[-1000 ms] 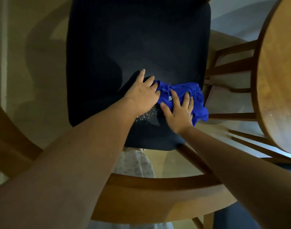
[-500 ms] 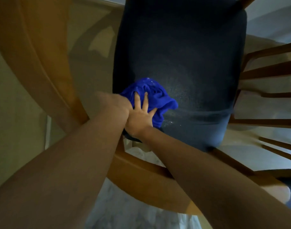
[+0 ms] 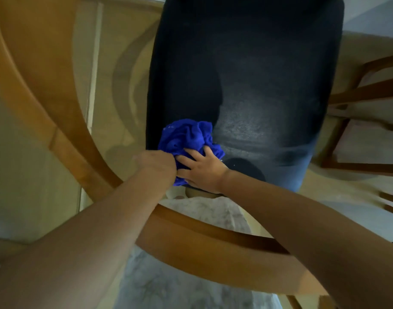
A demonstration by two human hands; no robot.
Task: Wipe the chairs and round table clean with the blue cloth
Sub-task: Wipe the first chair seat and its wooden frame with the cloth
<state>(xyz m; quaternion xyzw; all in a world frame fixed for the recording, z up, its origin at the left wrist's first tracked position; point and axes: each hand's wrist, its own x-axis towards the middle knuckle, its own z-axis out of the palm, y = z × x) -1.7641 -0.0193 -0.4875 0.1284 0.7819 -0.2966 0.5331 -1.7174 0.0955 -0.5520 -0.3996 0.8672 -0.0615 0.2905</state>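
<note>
Both hands meet at the near left corner of a chair seat (image 3: pixel 246 63), on the blue cloth (image 3: pixel 186 137). Motion blur smears the left hand (image 3: pixel 155 163). Its knuckles face up, its fingers are folded out of sight against the cloth's left edge, and I cannot tell whether it grips the fabric or only butts against it. The right hand (image 3: pixel 202 169) is clearer. It lies over the near half of the cloth with its fingers spread and bent, the tips sunk into the folds and the thumb low on the near side, so a bunch of cloth is caught in its hold.

Crumpled into a loose, ruffled ball of soft bright blue fabric, the cloth has its near end hidden under the two hands. The seat is a dark navy upholstered pad with rounded corners. Its far edge is cut off by the top of the picture, and a pale, grainy sheen crosses its middle and right. A broad curved wooden rail (image 3: pixel 35 85), smooth and honey-coloured, sweeps from the far left round to the near right, passing under both forearms.

At the right edge, the dark brown bars of a second chair frame (image 3: pixel 364 92) are only partly in view. Beige floor (image 3: pixel 115 63) shows to the left of the seat, and a pale patterned garment (image 3: pixel 180 282) shows at the near edge.
</note>
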